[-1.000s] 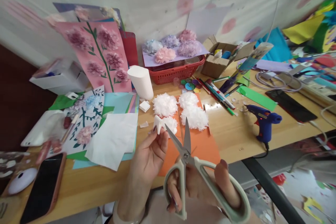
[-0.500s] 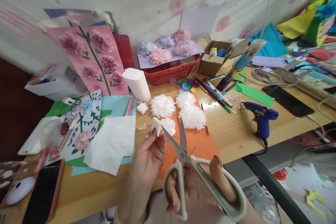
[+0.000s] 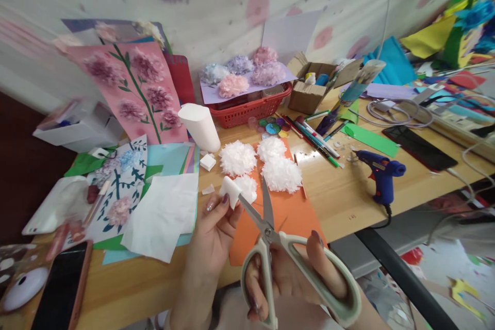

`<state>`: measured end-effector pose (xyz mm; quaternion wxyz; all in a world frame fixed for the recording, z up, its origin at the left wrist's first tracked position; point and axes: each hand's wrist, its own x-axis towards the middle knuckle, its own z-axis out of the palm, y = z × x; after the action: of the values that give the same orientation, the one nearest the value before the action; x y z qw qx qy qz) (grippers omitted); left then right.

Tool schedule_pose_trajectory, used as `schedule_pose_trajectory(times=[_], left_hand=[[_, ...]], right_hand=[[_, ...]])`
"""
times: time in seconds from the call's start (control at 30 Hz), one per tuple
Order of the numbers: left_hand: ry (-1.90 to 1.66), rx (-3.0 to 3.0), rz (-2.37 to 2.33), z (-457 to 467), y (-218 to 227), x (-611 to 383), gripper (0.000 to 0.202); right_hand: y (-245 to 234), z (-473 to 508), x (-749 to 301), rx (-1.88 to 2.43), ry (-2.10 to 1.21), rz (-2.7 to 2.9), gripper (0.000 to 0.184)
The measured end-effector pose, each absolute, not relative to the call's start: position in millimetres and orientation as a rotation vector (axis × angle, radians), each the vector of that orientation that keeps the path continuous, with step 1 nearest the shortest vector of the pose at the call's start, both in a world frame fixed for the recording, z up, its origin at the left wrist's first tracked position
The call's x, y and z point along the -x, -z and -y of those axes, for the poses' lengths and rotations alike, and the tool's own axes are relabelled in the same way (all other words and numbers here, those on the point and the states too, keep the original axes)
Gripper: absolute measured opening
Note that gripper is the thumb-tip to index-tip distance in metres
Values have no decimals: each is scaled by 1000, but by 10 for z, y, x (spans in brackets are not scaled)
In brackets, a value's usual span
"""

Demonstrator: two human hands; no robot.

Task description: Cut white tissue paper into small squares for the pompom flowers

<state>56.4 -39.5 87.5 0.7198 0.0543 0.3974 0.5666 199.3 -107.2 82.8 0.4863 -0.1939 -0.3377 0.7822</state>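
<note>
My left hand (image 3: 217,227) pinches a small folded piece of white tissue paper (image 3: 231,192) between thumb and fingers. In my right hand (image 3: 294,273) is a pair of scissors (image 3: 268,232) with pale green handles, fingers through both loops. The blades are spread apart, and the left blade's tip is at the lower edge of the folded paper; whether it touches is unclear. Just beyond lie several fluffy white paper pompoms (image 3: 281,174) on an orange sheet (image 3: 294,211). One pompom is partly hidden behind the folded piece.
White tissue sheets (image 3: 158,216) lie at left, near a phone (image 3: 62,283). Behind stand a white roll (image 3: 201,126) and a red basket (image 3: 247,112) topped with coloured pompoms. Pens (image 3: 315,136), a blue glue gun (image 3: 382,172) and another phone (image 3: 421,147) are at right.
My left hand has turned the folded tissue slightly, so more of its flat side shows. The scissor blades have closed a little. The whole view has shifted slightly.
</note>
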Motion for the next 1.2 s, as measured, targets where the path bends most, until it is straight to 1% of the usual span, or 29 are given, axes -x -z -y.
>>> schedule_pose_trajectory(times=[0.1,0.23,0.33,0.5,0.6,0.77,0.87,0.97,1.2], left_hand=[[-1210,-343,-836,397,-864,-486,38],[-1138,-522,-842,431,-915,-439,47],[-1112,-581,-816,479,-939,-459,50],[-1120,-630,-819,519,-939,-488,54],[-1129,-664,-844,504,-939,-475,57],[-1144,-696,-840,480,-897,-440,57],[-1155,-709,-821,468,-865,-432,55],[-1158,-725,-792,452,-852,-430,55],[-1171,-774,-857,423,-833,-424,56]], right_hand=[[-850,1062,-2012,502,-1897,843,76],[-850,1047,-2027,515,-1853,897,79],[-863,1042,-2003,513,-1874,906,79],[-908,1049,-1885,422,-1993,749,84],[-842,1087,-1820,402,-2062,670,82],[-607,1167,-1800,423,-2132,616,82],[-555,1180,-1821,428,-2219,561,74],[-552,1185,-1840,479,-2230,493,69],[-503,1161,-1856,598,-2263,473,71]])
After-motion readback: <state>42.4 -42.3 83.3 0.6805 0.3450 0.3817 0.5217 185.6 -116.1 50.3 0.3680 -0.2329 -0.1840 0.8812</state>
